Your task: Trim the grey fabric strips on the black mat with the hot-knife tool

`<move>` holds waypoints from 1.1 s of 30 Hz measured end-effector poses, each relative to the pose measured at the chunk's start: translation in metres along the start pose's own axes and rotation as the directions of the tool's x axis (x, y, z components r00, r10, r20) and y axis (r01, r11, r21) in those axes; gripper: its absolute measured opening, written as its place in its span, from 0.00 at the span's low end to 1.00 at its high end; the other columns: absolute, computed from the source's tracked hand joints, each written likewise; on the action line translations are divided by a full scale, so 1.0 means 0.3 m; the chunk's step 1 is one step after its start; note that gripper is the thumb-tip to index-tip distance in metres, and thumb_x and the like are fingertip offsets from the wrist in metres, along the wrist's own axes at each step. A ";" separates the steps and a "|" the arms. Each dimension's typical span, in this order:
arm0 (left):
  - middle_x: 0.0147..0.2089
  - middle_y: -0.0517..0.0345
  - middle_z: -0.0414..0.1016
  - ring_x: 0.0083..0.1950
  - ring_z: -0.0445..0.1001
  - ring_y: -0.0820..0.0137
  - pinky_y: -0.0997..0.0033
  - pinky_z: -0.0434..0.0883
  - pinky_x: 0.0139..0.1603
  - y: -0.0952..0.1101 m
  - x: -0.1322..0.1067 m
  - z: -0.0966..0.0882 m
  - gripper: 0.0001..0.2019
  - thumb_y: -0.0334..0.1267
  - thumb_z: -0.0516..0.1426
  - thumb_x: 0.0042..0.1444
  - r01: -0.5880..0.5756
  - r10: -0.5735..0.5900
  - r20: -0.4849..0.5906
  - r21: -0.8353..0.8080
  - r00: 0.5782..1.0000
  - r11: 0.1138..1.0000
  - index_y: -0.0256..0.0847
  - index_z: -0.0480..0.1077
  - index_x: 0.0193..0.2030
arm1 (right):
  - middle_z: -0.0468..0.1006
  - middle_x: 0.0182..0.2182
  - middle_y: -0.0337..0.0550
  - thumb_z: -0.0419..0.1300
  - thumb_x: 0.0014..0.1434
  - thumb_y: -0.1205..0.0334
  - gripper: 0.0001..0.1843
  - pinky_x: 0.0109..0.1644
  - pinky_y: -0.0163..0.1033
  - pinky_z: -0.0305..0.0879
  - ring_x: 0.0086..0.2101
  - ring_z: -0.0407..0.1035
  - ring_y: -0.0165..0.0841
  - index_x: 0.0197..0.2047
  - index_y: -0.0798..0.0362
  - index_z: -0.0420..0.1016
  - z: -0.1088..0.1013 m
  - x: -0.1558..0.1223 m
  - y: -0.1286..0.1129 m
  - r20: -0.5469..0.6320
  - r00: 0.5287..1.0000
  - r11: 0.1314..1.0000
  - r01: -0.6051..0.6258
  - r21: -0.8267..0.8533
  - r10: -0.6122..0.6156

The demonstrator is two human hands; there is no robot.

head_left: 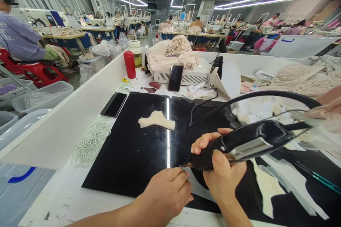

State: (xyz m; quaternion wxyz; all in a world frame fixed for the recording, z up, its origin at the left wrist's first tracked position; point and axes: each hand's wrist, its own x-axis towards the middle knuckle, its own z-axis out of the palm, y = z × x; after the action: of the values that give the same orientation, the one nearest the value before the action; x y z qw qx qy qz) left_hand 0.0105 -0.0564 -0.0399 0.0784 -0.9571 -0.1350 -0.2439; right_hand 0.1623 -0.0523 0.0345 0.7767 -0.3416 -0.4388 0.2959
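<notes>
My right hand (223, 170) is wrapped round a black corded handheld power tool (255, 136) with a silver lever along its side. The tool slants down to the left, its narrow tip close to my left fingers. My left hand (170, 191) is closed in a pinch by that tip; what it pinches is hidden. Between my hands a greyish-white sheet (201, 188) partly shows on the black mat (128, 156). Farther up the mat lies a cream fabric piece (157, 120). To the right of my right hand is a pale cut piece (268, 188) beside translucent strips (295, 184).
Tangled pale cord (92, 145) and a dark tablet (114, 105) lie at the left. A phone (175, 78) leans against a white box (194, 72) with fabric on top. Teal-handled tweezers or scissors (325, 181) are at right. White walls (80, 117) edge the table.
</notes>
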 end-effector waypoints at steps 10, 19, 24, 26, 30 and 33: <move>0.51 0.52 0.78 0.56 0.77 0.67 0.66 0.73 0.59 -0.002 0.009 -0.032 0.12 0.39 0.52 0.75 0.065 -0.063 0.032 -0.076 0.998 0.995 0.34 0.73 0.50 | 0.75 0.30 0.35 0.74 0.57 0.51 0.23 0.31 0.41 0.71 0.26 0.69 0.32 0.51 0.44 0.72 -0.065 0.010 -0.121 -0.103 0.995 0.999 -0.016 -0.048 0.011; 0.55 0.52 0.77 0.56 0.76 0.63 0.58 0.71 0.64 -0.003 0.004 -0.045 0.13 0.41 0.53 0.74 0.104 -0.105 0.001 -0.095 0.994 0.990 0.35 0.73 0.54 | 0.75 0.28 0.36 0.74 0.55 0.49 0.24 0.29 0.41 0.72 0.25 0.70 0.33 0.51 0.45 0.73 -0.135 -0.064 -0.208 -0.152 0.988 0.995 -0.045 -0.094 0.030; 0.55 0.55 0.77 0.57 0.74 0.65 0.60 0.63 0.71 0.018 0.036 -0.063 0.13 0.42 0.54 0.74 0.033 -0.038 -0.027 -0.161 0.999 0.986 0.35 0.72 0.55 | 0.75 0.31 0.36 0.71 0.61 0.50 0.22 0.32 0.41 0.72 0.27 0.70 0.33 0.54 0.44 0.71 -0.144 -0.084 -0.199 -0.096 0.995 0.993 -0.014 -0.116 0.002; 0.53 0.55 0.77 0.56 0.74 0.65 0.61 0.64 0.70 0.030 0.050 -0.061 0.14 0.44 0.56 0.73 -0.006 0.004 -0.011 -0.196 1.000 0.981 0.35 0.72 0.55 | 0.75 0.32 0.36 0.70 0.62 0.51 0.21 0.33 0.42 0.72 0.28 0.70 0.33 0.55 0.43 0.70 -0.150 -0.090 -0.191 -0.067 0.998 0.993 -0.015 -0.114 0.007; 0.53 0.55 0.76 0.56 0.74 0.64 0.63 0.65 0.68 0.043 0.067 -0.054 0.17 0.47 0.59 0.70 -0.039 0.047 0.032 -0.215 0.998 0.976 0.36 0.71 0.57 | 0.75 0.33 0.37 0.69 0.63 0.53 0.20 0.34 0.42 0.72 0.30 0.71 0.33 0.56 0.43 0.70 -0.161 -0.100 -0.174 -0.042 0.999 0.994 -0.004 -0.110 -0.001; 0.51 0.54 0.76 0.54 0.74 0.64 0.63 0.67 0.66 0.041 0.069 -0.049 0.17 0.47 0.60 0.69 -0.027 0.040 0.059 -0.205 0.997 0.978 0.36 0.71 0.56 | 0.75 0.33 0.37 0.68 0.63 0.53 0.21 0.34 0.42 0.71 0.30 0.71 0.34 0.56 0.43 0.69 -0.170 -0.105 -0.163 -0.049 0.999 0.993 0.001 -0.121 -0.008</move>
State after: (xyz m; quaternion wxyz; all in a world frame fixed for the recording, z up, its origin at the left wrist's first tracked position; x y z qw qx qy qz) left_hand 0.0252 -0.0668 -0.0180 -0.0205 -0.9694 -0.0954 -0.2252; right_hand 0.2012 -0.1189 0.0386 0.7659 -0.3943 -0.4372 0.2584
